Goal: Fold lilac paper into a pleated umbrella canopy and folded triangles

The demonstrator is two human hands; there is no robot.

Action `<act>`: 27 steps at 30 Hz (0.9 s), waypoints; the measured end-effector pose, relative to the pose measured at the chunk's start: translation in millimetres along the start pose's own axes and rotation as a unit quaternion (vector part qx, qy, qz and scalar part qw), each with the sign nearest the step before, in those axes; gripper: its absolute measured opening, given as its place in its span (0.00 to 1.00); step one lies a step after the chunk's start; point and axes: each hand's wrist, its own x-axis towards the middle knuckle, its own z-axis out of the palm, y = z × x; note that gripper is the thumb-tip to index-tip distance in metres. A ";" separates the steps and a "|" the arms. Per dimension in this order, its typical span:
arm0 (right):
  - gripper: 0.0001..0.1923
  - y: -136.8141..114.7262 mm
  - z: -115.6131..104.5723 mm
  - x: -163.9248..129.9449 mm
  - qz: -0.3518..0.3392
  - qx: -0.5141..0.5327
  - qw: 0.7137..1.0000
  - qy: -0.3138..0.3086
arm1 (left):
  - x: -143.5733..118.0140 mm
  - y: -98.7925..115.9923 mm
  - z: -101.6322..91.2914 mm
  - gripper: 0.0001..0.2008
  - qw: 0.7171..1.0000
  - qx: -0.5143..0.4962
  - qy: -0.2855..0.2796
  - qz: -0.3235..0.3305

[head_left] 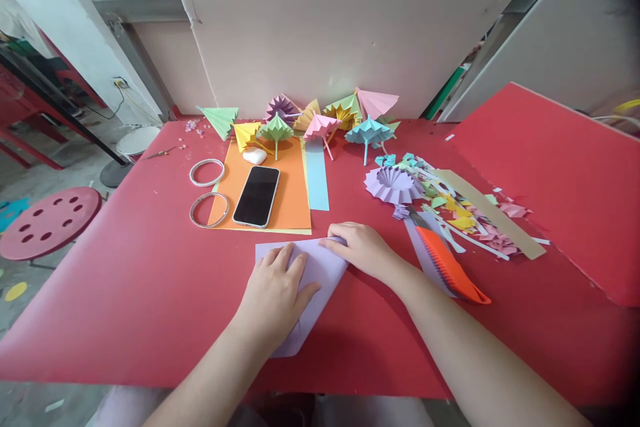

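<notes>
A sheet of light purple paper [320,280] lies on the red table in front of me, its right side folded over into a slanting edge. My left hand [277,280] rests flat on the sheet, fingers spread and thumb pointing right. At the upper right corner, my right hand [357,247] has its fingers curled onto the folded paper, gripping that corner. The fingertips there partly hide the corner. To the right of my right hand lies an orange-handled cutter [450,263] on a purple strip, with a pleated purple paper ring [393,183] above it.
Behind the sheet, a black-screened phone [257,195] lies on orange paper [295,197], beside two rings of tape [209,209]. Several paper umbrellas [277,130] stand along the wall. Paper scraps [463,213] and a tan strip [500,220] lie at right, near a raised red board [550,180].
</notes>
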 end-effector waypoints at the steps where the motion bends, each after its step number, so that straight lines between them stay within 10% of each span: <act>1: 0.18 0.0 -0.1 0.1 0.001 0.000 1.000 -0.001 | 0.2 0.4 -0.2 0.16 1.000 -0.001 0.002 -0.002; 27: 0.19 -0.6 4.7 0.8 -0.017 -0.036 0.999 0.002 | -5.3 5.5 -0.4 0.19 0.999 0.043 -0.024 0.004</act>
